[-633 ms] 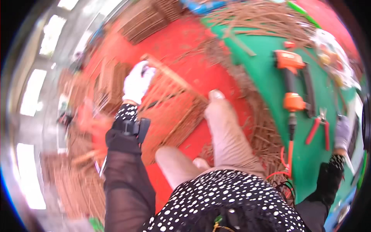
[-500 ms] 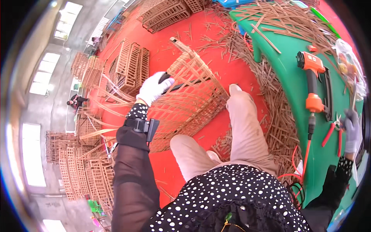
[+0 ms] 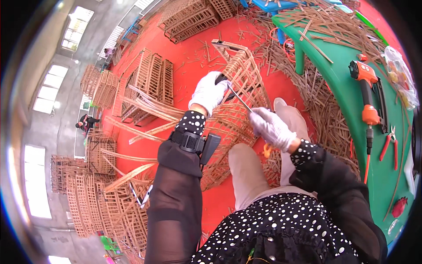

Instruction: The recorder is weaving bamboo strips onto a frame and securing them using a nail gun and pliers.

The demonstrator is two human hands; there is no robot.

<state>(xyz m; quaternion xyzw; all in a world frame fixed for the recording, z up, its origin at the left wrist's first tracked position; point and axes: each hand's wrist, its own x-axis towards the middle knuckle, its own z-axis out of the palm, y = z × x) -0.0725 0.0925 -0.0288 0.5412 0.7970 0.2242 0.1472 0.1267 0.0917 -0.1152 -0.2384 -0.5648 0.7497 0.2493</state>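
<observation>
A partly woven basket (image 3: pixel 235 112) of brown strips leans against my knees, its loose strip ends (image 3: pixel 151 108) fanning out to the left. My left hand (image 3: pixel 208 93), in a white glove, is closed at the basket's upper edge; a small black piece shows by its thumb, its kind unclear. My right hand (image 3: pixel 271 128), also gloved, is closed on a thin metal rod tool (image 3: pixel 239 97) whose handle is hidden in the fist. The rod's tip reaches the basket beside my left fingers. Just below the right fist shows a small orange-yellow thing (image 3: pixel 267 150).
On the green table (image 3: pixel 338 92) at right lie an orange-and-black nail gun (image 3: pixel 365 90) with a hose, red-handled pliers (image 3: pixel 389 147), a plastic bag (image 3: pixel 401 79) and loose strips (image 3: pixel 338 26). Offcuts (image 3: pixel 329 119) litter the red floor. Stacked baskets (image 3: pixel 151 83) stand at left.
My right hand has come from the table's right edge over to the basket, bringing the rod tool. My left hand and the basket have shifted right in the picture as the view turned.
</observation>
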